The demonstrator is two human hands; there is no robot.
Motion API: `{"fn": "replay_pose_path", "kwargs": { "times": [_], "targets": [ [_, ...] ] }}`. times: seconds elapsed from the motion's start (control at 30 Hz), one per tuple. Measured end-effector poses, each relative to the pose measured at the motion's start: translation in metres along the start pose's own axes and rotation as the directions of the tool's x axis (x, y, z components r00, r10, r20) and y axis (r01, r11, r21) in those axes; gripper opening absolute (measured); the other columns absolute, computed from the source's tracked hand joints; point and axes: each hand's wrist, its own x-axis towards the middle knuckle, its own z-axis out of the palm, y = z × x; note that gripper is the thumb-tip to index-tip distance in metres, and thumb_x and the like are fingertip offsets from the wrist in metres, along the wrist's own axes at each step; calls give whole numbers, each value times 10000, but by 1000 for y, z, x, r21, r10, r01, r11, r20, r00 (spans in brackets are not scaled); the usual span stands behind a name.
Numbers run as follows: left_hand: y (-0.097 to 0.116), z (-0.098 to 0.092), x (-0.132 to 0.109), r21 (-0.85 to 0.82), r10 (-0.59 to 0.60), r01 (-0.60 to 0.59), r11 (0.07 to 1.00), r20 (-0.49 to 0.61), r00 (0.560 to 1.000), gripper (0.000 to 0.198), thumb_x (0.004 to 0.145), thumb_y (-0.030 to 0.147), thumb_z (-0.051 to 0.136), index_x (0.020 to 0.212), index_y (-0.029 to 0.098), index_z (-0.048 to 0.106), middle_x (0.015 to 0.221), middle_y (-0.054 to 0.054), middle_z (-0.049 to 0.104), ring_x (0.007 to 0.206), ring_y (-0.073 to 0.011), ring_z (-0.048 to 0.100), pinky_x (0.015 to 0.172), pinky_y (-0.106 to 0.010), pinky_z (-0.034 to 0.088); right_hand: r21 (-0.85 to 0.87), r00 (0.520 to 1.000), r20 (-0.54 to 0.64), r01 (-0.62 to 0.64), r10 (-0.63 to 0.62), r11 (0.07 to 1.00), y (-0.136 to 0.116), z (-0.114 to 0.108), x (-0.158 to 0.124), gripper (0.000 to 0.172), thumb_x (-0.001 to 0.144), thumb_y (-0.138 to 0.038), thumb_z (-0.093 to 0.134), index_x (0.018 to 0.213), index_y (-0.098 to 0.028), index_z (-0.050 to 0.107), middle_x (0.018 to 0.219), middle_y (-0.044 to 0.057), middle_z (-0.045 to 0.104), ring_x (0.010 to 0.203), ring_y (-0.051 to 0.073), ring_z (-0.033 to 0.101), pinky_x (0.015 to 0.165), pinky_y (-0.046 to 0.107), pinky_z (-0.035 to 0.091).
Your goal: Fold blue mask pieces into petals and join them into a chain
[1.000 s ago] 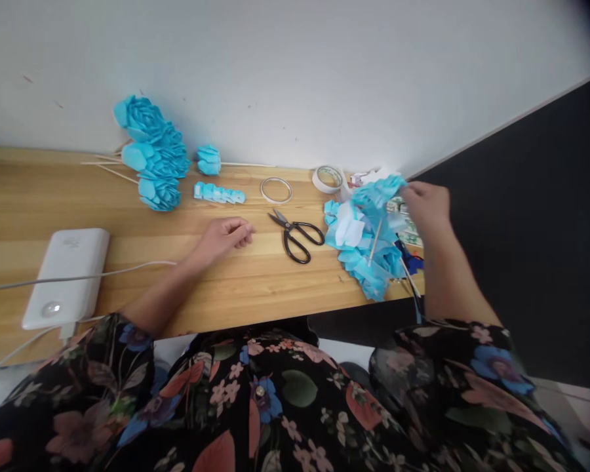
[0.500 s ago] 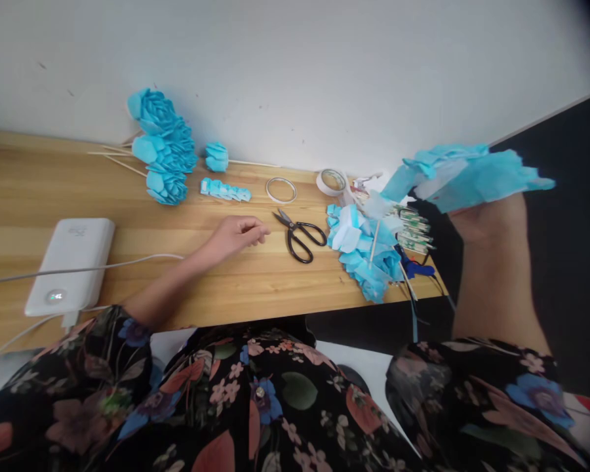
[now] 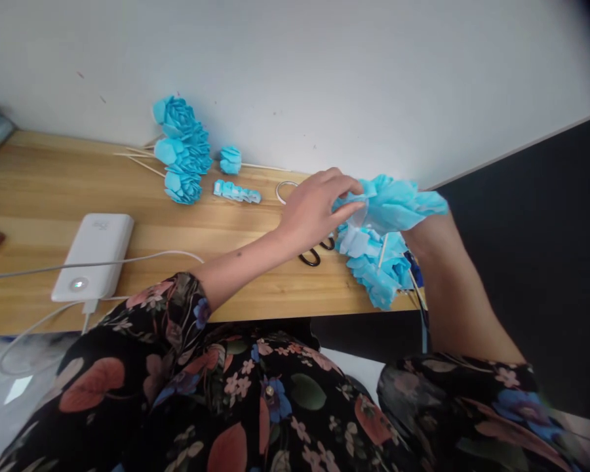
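A bunch of blue crepe-paper petals (image 3: pixel 398 204) is held up over the right part of the table. My left hand (image 3: pixel 319 203) pinches its left edge between thumb and fingers. Behind and under the paper is my right hand (image 3: pixel 427 233), its fingers mostly hidden as it grips the bunch from the right. Below lies a heap of blue and white paper pieces (image 3: pixel 376 259) with a thin stick across it. The scissors (image 3: pixel 309 257) show only their black handles, partly covered by my left arm.
Finished blue paper flowers (image 3: pixel 184 151) on sticks lie at the back left, near a small flower bud (image 3: pixel 231 160) and a folded paper strip (image 3: pixel 236 191). A white power bank (image 3: pixel 96 252) with cables is at left. A tape ring (image 3: pixel 281 191) is half hidden.
My left hand has moved right and up from the table and taken hold of the blue paper. My right hand has brought the paper left and slightly lower. The view has shifted a little.
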Motion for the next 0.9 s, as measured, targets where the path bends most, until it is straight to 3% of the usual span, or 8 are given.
{"fn": "replay_pose_path", "kwargs": {
  "times": [0.17,0.33,0.47,0.6,0.73,0.9],
  "targets": [
    [-9,9,1,89,-69,71,994,-19,997,120,908,271,767,942,181,695,914,-46,724,881,-191,639,823,-342,473,61,993,105,38,-45,997,-22,9,-18,267,707,-446,835,645,-216,714,628,-19,642,666,160,584,649,313,486],
    [-16,9,-3,61,-180,180,982,1,984,115,913,218,702,811,173,675,826,-35,739,766,-167,627,728,-318,435,84,997,78,20,-27,996,-12,16,-15,252,743,-497,820,679,-262,756,638,-30,687,637,168,626,616,312,519],
    [-23,8,-5,17,-245,246,969,-44,968,120,888,175,631,777,176,677,783,-17,741,709,-144,605,663,-292,390,33,992,95,82,-85,996,-5,20,-13,254,733,-521,822,662,-286,756,664,-12,705,760,234,706,697,371,584],
    [-33,7,-5,-52,-340,336,940,-92,936,114,838,157,603,739,172,659,742,-16,714,691,-137,587,645,-280,377,9,993,59,106,-106,994,5,22,-15,187,749,-461,823,694,-291,767,724,-9,733,779,235,715,740,392,624],
    [-47,3,-6,-176,-419,393,902,-139,898,117,835,160,569,727,171,615,723,-12,666,698,-130,566,647,-261,385,109,999,13,34,-36,993,17,22,-15,162,771,-412,815,725,-265,766,703,-29,674,661,169,696,704,350,658],
    [-59,-6,-9,-386,-576,500,775,-106,811,127,857,205,563,731,188,551,664,22,553,610,-98,492,586,-222,383,307,998,22,-63,59,950,28,21,-11,331,697,-499,873,688,-242,664,636,-50,564,666,179,733,643,322,661]
  ]
}}
